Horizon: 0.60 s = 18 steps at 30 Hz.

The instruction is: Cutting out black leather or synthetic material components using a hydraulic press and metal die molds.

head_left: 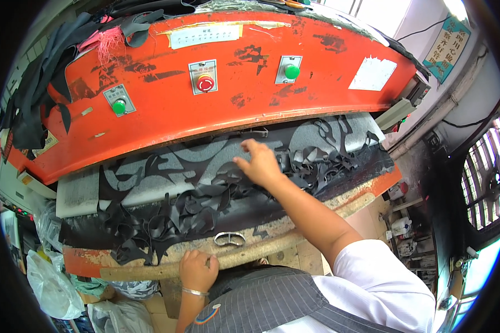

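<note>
My right hand point(259, 162) reaches forward under the orange press head point(228, 105), fingers spread, resting on black cut-out sheet material point(205, 166) that lies on the grey cutting board point(78, 191). Tangled black scraps point(166, 213) pile up across the board's front. My left hand point(196, 270) grips the worn front edge of the press table point(150, 270), fingers curled over it. A small metal cutting die point(229, 238) lies on the board between my two hands, touched by neither.
The press head carries two green buttons point(119, 106) point(291, 71) and a red button point(205, 83). Black material drapes over its top left point(44, 83). Plastic bags point(53, 286) sit at lower left. A window with a fan point(486, 188) is at right.
</note>
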Motion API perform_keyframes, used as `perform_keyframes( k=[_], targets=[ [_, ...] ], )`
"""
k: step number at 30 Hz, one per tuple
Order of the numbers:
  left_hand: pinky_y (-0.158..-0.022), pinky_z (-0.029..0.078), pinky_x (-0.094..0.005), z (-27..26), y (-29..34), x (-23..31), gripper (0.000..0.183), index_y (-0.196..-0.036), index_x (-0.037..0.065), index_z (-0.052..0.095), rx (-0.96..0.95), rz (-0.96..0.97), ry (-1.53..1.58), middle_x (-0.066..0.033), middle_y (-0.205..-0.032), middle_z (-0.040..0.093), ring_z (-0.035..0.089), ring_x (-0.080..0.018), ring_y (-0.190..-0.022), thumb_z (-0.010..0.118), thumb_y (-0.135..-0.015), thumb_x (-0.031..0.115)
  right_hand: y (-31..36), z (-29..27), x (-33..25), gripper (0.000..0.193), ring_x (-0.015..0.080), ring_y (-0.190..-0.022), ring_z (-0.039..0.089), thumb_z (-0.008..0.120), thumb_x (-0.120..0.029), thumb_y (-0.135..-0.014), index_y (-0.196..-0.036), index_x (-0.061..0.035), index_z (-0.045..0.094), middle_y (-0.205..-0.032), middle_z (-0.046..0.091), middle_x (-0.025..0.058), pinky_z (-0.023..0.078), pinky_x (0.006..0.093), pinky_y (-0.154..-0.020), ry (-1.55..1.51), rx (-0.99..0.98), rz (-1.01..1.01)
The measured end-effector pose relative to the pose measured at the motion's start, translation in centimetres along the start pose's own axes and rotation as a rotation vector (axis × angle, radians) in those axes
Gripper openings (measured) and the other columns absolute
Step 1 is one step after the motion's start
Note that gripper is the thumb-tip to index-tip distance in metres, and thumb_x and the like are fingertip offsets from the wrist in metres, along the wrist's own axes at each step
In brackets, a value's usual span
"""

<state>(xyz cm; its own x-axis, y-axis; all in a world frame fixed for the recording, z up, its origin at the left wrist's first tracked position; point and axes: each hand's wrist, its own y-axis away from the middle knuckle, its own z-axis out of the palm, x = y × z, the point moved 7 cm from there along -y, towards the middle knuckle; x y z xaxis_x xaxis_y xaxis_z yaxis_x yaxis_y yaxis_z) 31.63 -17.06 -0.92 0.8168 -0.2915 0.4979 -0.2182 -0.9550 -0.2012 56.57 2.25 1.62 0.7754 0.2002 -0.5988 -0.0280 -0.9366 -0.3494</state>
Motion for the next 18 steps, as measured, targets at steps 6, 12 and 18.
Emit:
perform_keyframes(
  k=[6,12,18],
  targets=[
    [-0.066,0.05,-0.0366,0.6,-2.4,-0.4,0.018,-0.076,0.005,0.072,-0.388,-0.036,0.134,-0.0104,-0.072,0.065,0.062,-0.0281,-0.069,0.072,-0.077,0.023,-7.1,0.0,6.2,0.084,0.0332,-0.114,0.051,0.072,-0.054,-0.075,-0.141,-0.0141,0.039,-0.122,0.055,0.0152,0.041,0.0451,-0.094,0.542,-0.179,0.189],
    [-0.064,0.049,-0.0295,-1.3,-10.0,-1.4,0.012,-0.083,0.003,0.072,-0.28,-0.158,0.368,-0.0096,-0.074,0.066,0.063,-0.0189,-0.068,0.07,-0.081,0.015,-9.6,2.2,6.7,0.089,0.03,-0.118,0.048,0.075,-0.056,-0.069,-0.14,-0.0156,0.04,-0.124,0.054,0.0166,0.039,0.0423,-0.095,0.414,-0.235,0.053],
    [-0.079,0.048,-0.0284,-6.4,-16.4,0.5,0.021,-0.103,-0.001,0.067,0.119,-0.042,0.525,-0.0075,-0.092,0.067,0.062,-0.0154,-0.086,0.059,-0.093,0.015,-6.3,-4.4,1.8,0.058,0.0251,-0.112,0.053,0.074,-0.031,-0.067,-0.118,-0.0131,0.055,-0.121,0.056,0.0111,0.04,0.0406,-0.096,0.283,0.166,-0.445]
  ],
)
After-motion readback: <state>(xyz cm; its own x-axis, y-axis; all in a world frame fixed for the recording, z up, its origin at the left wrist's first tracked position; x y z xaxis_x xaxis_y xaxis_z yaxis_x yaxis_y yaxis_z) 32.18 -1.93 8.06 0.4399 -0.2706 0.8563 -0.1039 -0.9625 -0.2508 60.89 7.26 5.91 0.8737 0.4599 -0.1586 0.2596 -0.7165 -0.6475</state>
